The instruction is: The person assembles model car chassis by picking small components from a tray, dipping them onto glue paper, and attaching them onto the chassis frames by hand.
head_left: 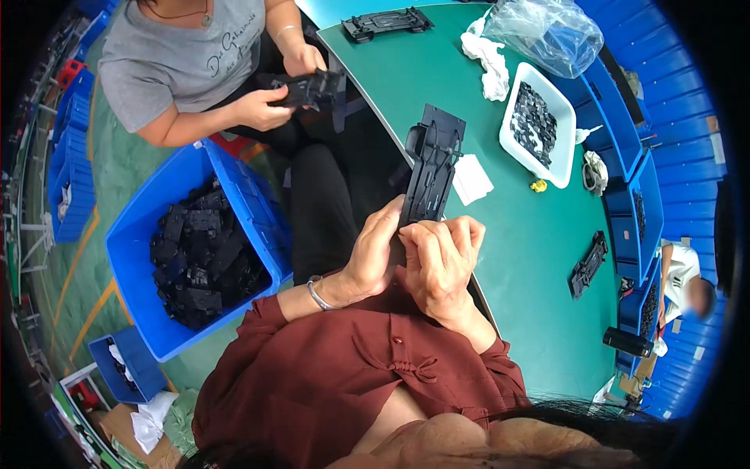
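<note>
In the middle of the frame, the left hand (371,254), with a bracelet at its wrist, is closed around the lower end of a black part (432,168). The black part stands tilted slightly to the right, its long body reaching up over the edge of the green table (539,234). The right hand (441,262) meets the same lower end with its fingers curled inward; whether it grips the part or something small is hidden.

Just right of the black part, a white paper (473,180) lies on the table. Toward the upper right of the frame stands a white tray (569,141) of small dark pieces (535,117), with a yellow scrap (538,186) just below it. A white cloth (488,62) and a clear plastic bag (543,31) lie above the tray. 2 more black units are on the table, the upper unit (388,25) at the top of the frame and the lower unit (588,264) at the right.

At the upper left, a co-worker (187,70) in a grey top holds a dark piece (312,88) with 2 hands. Below, a blue bin (242,191) contains a heap of black pieces (199,258)
</note>
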Tool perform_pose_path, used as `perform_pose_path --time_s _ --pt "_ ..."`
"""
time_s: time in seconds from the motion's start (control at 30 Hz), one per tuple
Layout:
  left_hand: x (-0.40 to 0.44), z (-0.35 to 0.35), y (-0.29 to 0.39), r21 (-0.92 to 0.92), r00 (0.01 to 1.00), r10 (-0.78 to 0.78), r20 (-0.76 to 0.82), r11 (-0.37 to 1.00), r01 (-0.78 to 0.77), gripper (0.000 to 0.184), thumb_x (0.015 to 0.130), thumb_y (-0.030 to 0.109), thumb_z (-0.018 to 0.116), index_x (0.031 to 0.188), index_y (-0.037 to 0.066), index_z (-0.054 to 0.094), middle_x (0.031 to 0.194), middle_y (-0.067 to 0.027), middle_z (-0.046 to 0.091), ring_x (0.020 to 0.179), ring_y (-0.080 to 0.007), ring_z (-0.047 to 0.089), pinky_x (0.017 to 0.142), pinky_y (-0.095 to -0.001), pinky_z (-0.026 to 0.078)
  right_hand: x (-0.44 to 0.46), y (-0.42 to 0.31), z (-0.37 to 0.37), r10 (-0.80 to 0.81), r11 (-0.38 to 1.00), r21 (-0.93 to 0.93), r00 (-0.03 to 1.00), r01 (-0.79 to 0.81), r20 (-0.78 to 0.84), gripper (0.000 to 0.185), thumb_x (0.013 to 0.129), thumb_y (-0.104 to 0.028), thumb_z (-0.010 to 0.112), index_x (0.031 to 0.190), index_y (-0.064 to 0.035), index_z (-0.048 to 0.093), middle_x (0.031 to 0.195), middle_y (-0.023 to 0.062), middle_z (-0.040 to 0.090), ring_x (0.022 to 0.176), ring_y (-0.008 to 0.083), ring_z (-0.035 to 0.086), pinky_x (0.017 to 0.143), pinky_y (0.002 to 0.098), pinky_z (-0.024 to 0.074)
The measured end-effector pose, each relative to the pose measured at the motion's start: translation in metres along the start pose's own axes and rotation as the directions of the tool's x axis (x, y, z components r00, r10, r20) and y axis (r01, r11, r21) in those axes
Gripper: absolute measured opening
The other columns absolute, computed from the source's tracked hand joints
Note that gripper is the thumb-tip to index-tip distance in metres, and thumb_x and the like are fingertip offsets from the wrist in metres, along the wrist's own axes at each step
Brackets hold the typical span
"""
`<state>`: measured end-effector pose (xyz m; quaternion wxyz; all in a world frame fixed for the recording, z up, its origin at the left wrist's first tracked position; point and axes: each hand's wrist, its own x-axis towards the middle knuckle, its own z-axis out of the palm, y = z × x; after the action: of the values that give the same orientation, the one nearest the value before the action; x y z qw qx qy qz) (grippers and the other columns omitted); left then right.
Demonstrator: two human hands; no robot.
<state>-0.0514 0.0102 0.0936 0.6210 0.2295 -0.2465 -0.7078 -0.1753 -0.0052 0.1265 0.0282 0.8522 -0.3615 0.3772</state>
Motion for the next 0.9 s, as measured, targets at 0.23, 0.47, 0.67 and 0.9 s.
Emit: perform_pose_path --time_s 0.23,0.47,0.67,0.9 --pt "-0.001 -0.012 -0.004 -0.030 0.999 -0.034 0.025 0.999 0.035 0.040 0.111 0.025 0.029 0.132 0.001 0.054 0.118 -0.0082 0.065 0.107 -0.0140 0.061 0.096 -0.0302 0.048 0.005 -0.003 -0.001 0.005 0.999 0.034 0.999 -0.006 0.038 0.018 0.076 -0.004 0.075 0.091 -0.0069 0.065 0.085 0.0022 0.065 0.074 0.0218 0.055 0.078 0.0378 0.0379" --pt "-0.006 -0.025 -0.002 -0.066 0.999 -0.045 -0.011 0.997 0.045 0.045 0.110 0.023 0.029 0.140 -0.001 0.053 0.125 -0.0101 0.065 0.114 -0.0160 0.061 0.101 -0.0312 0.047 0.009 -0.004 0.009 -0.020 0.998 0.066 0.997 0.015 0.070 0.021 0.073 -0.004 0.072 0.093 -0.0064 0.066 0.084 0.0021 0.064 0.075 0.0218 0.056 0.079 0.0383 0.0390" --pt "-0.009 -0.034 -0.002 -0.019 0.991 -0.070 -0.117 0.997 0.069 0.042 0.110 0.022 0.031 0.136 -0.001 0.055 0.122 -0.0077 0.065 0.110 -0.0142 0.060 0.098 -0.0301 0.048 0.008 -0.007 0.018 -0.048 0.996 0.081 0.997 0.042 0.068 0.023 0.072 -0.006 0.070 0.095 -0.0054 0.066 0.085 0.0024 0.062 0.077 0.0212 0.057 0.079 0.0390 0.0406" --pt "-0.009 -0.028 0.006 -0.034 0.989 -0.047 -0.139 0.999 0.043 0.039 0.110 0.023 0.032 0.129 0.002 0.059 0.117 -0.0055 0.066 0.104 -0.0130 0.063 0.093 -0.0291 0.050 0.009 -0.008 0.022 -0.064 0.992 0.108 0.996 0.057 0.060 0.024 0.072 -0.007 0.071 0.095 -0.0052 0.066 0.087 0.0037 0.062 0.076 0.0222 0.056 0.077 0.0390 0.0401"
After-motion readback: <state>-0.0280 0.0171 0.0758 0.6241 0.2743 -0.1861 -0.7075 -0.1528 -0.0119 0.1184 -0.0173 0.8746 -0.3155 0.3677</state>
